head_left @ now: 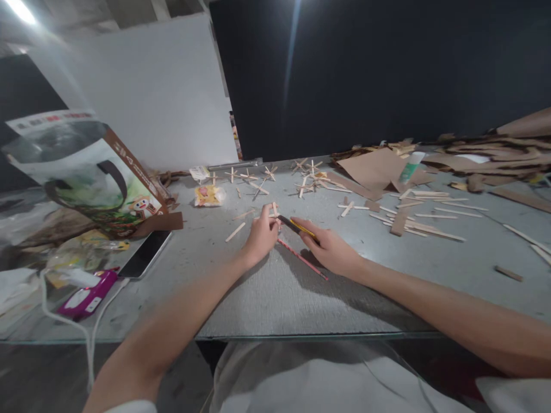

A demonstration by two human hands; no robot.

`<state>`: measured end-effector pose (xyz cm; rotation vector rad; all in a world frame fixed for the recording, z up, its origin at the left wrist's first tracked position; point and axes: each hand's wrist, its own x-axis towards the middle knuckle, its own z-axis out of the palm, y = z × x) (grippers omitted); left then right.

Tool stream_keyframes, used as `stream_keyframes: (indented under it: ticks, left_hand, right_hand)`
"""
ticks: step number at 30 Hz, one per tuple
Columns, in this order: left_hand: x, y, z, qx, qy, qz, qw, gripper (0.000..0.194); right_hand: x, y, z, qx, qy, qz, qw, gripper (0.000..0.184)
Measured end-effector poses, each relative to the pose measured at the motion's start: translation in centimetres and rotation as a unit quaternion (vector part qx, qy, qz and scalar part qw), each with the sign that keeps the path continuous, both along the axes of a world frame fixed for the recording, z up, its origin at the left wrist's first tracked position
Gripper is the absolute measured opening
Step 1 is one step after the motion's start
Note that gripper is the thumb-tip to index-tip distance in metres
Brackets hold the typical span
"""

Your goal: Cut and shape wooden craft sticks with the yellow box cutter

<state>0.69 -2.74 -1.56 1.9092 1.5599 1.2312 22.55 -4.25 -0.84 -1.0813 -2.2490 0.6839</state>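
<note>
Near the middle of the grey table (241, 298), my left hand (261, 235) is closed on a small piece made of pale wooden sticks (275, 210), pinched at the fingertips. My right hand (331, 248) grips a yellow and black utility knife (297, 226), its front end pointing left and touching or close to the stick piece. Under and between the hands lies a red patterned pencil (303, 259). Left of my left hand, a loose wooden stick (235, 232) rests on the table.
Several crossed-stick stars (270, 172) stand toward the back. Loose sticks (424, 226), brown cardboard (372, 172) and a glue stick (411, 167) are at right. At left are a phone (145, 255), a purple device (88, 293) with white cables, a large printed bag (99, 178) and a yellow packet (208, 196).
</note>
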Motion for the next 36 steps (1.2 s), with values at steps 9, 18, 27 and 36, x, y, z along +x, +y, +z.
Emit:
stream_keyframes:
  ticks: [9, 18, 27, 36]
  left_hand:
    - [-0.21, 0.24, -0.46, 0.009, -0.004, -0.005, 1.000, 0.045]
    - [-0.16, 0.28, -0.62, 0.017, -0.014, -0.012, 1.000, 0.044]
    - [-0.17, 0.29, -0.57, 0.007, -0.015, -0.008, 1.000, 0.046]
    - [0.27, -0.50, -0.67, -0.001, 0.007, -0.016, 1.000, 0.047]
  right_hand:
    - [-0.10, -0.12, 0.12, 0.006, 0.010, 0.002, 1.000, 0.057]
    - [-0.03, -0.01, -0.07, 0.003, 0.011, 0.007, 1.000, 0.058]
    - [0.04, -0.05, 0.17, -0.008, 0.013, 0.010, 1.000, 0.060]
    - [0.37, -0.78, 0.76, 0.011, 0.001, 0.011, 1.000, 0.059]
